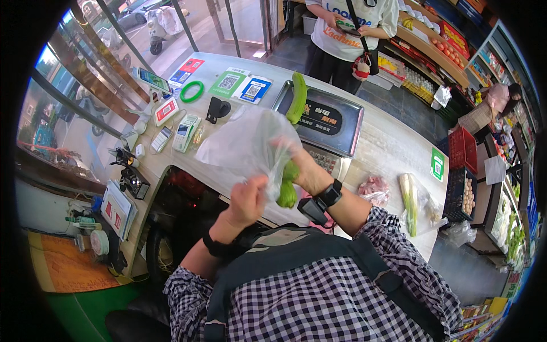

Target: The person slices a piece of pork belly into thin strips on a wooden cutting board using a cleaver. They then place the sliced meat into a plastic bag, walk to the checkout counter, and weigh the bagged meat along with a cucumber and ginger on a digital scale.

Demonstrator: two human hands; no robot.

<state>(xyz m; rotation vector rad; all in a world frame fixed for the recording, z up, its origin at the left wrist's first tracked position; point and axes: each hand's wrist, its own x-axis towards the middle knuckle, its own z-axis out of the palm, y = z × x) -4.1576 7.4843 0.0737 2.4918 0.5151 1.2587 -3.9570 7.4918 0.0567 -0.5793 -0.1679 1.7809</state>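
Note:
A thin clear plastic bag (250,143) is spread above the counter between my hands. My left hand (248,201) pinches its lower edge. My right hand (288,149) shows blurred through the film, inside or behind the bag; its fingers are hard to make out. Green peppers or similar green vegetables (287,194) hang beside my right wrist, partly behind the film; what supports them is unclear. Beyond the bag, a long green gourd (298,98) lies across the left edge of the scale's metal tray (357,128).
Payment code cards (228,82), a green tape roll (192,91), a black stand (218,109) and a card terminal (186,133) stand left. Bagged meat (374,190) and leeks or scallions (409,203) lie right. A person (350,34) holding a phone stands across the counter.

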